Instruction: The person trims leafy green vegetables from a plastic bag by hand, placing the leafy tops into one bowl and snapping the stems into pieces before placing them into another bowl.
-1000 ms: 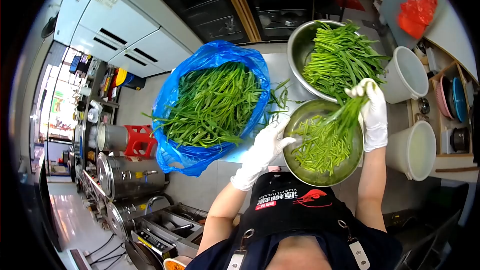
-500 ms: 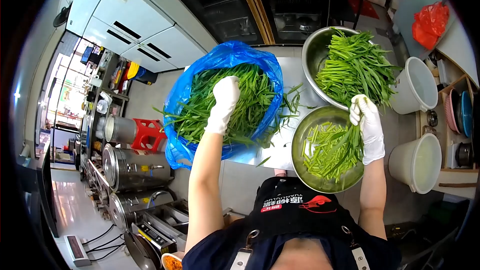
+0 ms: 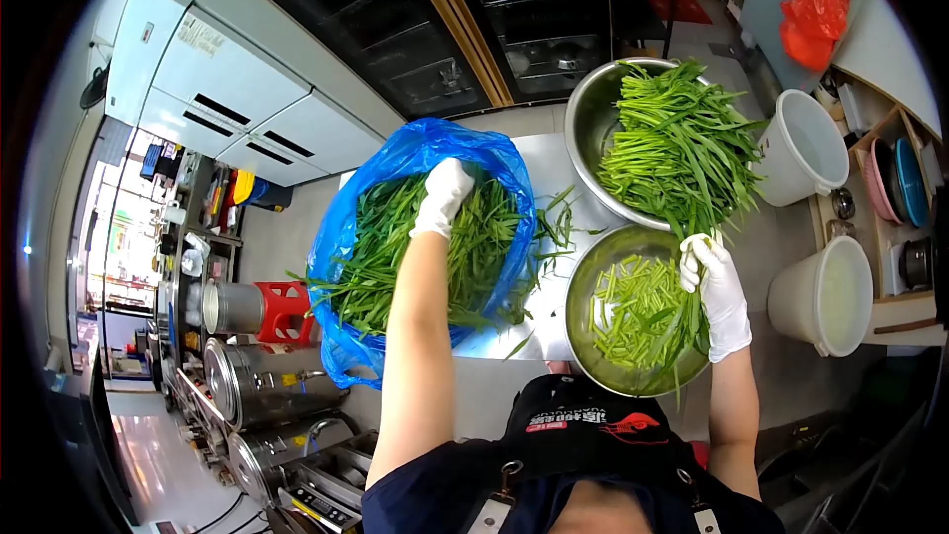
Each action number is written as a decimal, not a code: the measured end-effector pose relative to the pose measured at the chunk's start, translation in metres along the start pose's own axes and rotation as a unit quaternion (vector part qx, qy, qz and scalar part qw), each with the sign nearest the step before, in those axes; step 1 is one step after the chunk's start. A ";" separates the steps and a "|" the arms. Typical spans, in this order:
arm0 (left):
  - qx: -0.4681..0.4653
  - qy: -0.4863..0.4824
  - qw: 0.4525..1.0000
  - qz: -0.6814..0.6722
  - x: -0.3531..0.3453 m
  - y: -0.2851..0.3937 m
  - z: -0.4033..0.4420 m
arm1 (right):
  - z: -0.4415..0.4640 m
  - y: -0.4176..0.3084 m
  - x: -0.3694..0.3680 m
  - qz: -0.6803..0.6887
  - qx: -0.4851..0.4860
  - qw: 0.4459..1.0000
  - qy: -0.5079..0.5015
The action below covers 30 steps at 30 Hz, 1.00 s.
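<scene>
Head view, looking down over a metal tabletop (image 3: 542, 338); I am watching two gloved hands, both in white.

Left hand (image 3: 442, 198): reached over the blue bag (image 3: 420, 141), resting among the loose greens (image 3: 381, 262) that fill it. Back of the hand faces me, fingers bent down and their tips hidden; I cannot tell how far apart they are or whether they have hold of any leaves.

Right hand (image 3: 714, 289): over the right side of the near bowl (image 3: 581, 309). Fingers curled in, closed around a small bunch (image 3: 689, 320) of leafy stalks; the leaves trail toward me, down over the bowl's inside and right edge.

Near bowl holds short stalk pieces (image 3: 631, 309), pale green, heaped loosely. Far bowl (image 3: 591, 119) sits just beyond it, piled with long stalks (image 3: 662, 143), mostly lined up, leafy ends spilling over its right rim.

Scraps (image 3: 556, 225) of leaf lie on the metal between bag and bowls. Bag mouth stands wide, its edge crumpled; a few leaves poke out over its left side.

To the right of the bowls I note two pale buckets (image 3: 797, 295); left of the bag, a red stool (image 3: 284, 312).
</scene>
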<state>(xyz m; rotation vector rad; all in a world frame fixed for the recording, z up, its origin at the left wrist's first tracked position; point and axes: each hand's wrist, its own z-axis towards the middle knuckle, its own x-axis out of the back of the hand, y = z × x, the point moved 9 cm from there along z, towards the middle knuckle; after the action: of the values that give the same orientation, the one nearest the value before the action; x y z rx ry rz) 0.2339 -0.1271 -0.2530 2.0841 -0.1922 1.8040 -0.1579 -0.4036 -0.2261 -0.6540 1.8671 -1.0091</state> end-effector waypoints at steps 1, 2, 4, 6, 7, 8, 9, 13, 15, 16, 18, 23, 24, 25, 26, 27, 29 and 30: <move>-0.011 -0.040 0.999 -0.017 0.018 0.011 -0.011 | -0.002 0.000 0.005 0.001 0.000 1.000 0.011; -0.032 -0.070 0.991 -0.110 0.023 0.008 -0.010 | -0.002 0.001 0.010 0.000 -0.003 1.000 0.012; -0.053 -0.116 0.966 -0.226 0.055 0.011 -0.023 | -0.001 0.002 0.016 0.011 -0.001 1.000 0.021; -0.082 -0.127 0.952 -0.264 0.112 0.024 -0.047 | 0.002 0.003 0.018 0.021 -0.007 0.999 0.028; -0.105 -0.104 0.957 -0.251 0.144 0.031 -0.061 | 0.003 0.003 0.016 0.024 -0.008 0.999 0.025; -0.115 -0.072 0.955 -0.265 0.174 0.031 -0.071 | 0.004 0.003 0.014 0.027 -0.011 0.999 0.023; -0.125 -0.039 0.951 -0.279 0.202 0.031 -0.083 | 0.006 0.004 0.012 0.028 -0.013 0.999 0.020; -0.102 0.177 0.857 -0.474 0.293 -0.003 -0.134 | 0.013 0.004 -0.007 0.016 -0.016 1.000 -0.010; -0.096 0.171 0.913 -0.358 0.282 -0.002 -0.146 | 0.014 0.007 -0.017 0.005 -0.031 0.999 -0.011; -0.136 0.077 0.957 -0.244 0.249 0.007 -0.136 | 0.015 0.008 -0.021 -0.001 -0.035 0.999 -0.013; -0.123 0.050 0.974 -0.184 0.233 0.001 -0.138 | 0.017 0.005 -0.032 -0.037 -0.040 0.998 -0.022; -0.119 0.268 0.856 -0.426 0.315 -0.025 -0.170 | 0.025 0.007 -0.041 -0.036 -0.043 0.998 -0.034; -0.127 0.305 0.841 -0.429 0.332 -0.023 -0.181 | 0.025 0.006 -0.046 -0.040 -0.044 0.997 -0.042; -0.135 0.340 0.826 -0.429 0.349 -0.024 -0.191 | 0.024 0.006 -0.051 -0.041 -0.045 0.997 -0.049; -0.161 0.352 0.791 -0.474 0.361 -0.029 -0.192 | 0.024 0.006 -0.055 -0.043 -0.044 0.997 -0.054; -0.143 0.385 0.786 -0.463 0.374 -0.026 -0.203 | 0.023 0.006 -0.057 -0.044 -0.044 0.996 -0.059; -0.220 0.391 0.731 -0.514 0.397 -0.035 -0.204 | 0.023 0.007 -0.057 -0.047 -0.045 0.996 -0.062; -0.237 0.393 0.706 -0.540 0.407 -0.036 -0.210 | 0.023 0.008 -0.056 -0.047 -0.047 0.996 -0.062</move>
<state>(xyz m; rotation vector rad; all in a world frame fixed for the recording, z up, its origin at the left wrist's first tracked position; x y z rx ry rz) 0.1209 0.0397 0.1594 0.5910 0.6147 1.4049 -0.1116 -0.3657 -0.2135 -0.8492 1.7976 -0.9229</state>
